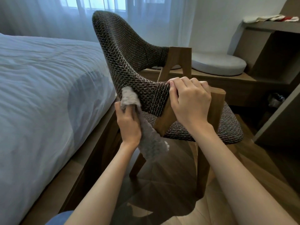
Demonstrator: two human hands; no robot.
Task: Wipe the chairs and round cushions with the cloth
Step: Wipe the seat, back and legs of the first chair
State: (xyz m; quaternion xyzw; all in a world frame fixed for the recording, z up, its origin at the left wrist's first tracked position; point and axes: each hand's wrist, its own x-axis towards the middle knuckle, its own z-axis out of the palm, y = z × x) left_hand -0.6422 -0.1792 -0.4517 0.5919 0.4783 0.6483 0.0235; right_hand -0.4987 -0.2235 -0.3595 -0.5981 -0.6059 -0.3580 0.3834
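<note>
A chair (pixel 129 51) with dark woven upholstery and a wooden frame stands in the middle of the view, its curved backrest rising up and to the left. My left hand (pixel 128 122) holds a grey fluffy cloth (pixel 129 98) pressed against the lower outer side of the backrest, with the cloth's tail hanging down below the hand. My right hand (pixel 190 101) grips the end of the armrest where the fabric meets the wooden post. Two round pale grey cushions (pixel 219 64) lie on a low wooden bench behind the chair, apart from both hands.
A bed (pixel 40 82) with a white duvet fills the left side, close against the chair. A wooden bench and stepped shelf unit (pixel 266 51) stand at the right, with folded fabric (pixel 272 18) on top. Sheer curtains hang behind. The floor is wood.
</note>
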